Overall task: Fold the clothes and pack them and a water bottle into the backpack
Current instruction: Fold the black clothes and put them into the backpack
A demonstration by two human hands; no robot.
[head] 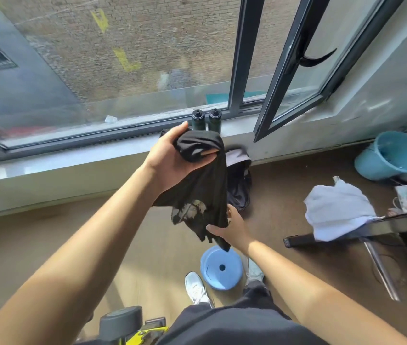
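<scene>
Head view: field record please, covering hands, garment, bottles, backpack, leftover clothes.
left hand: grips bunched top of black garment
right hand: holds garment's lower edge
garment state: hanging, not folded
water bottles: two, upright on windowsill
backpack: on floor below sill, partly hidden by garment
white cloth: draped over black frame

The backpack (239,188) sat on the floor (48,235). Two bottles (198,120) stood on the sill (123,151) behind it. The shirt (200,188) hung before it, the stool (221,268) nearer still. The bucket (391,156) and cloth (336,210) lay to its right.
</scene>
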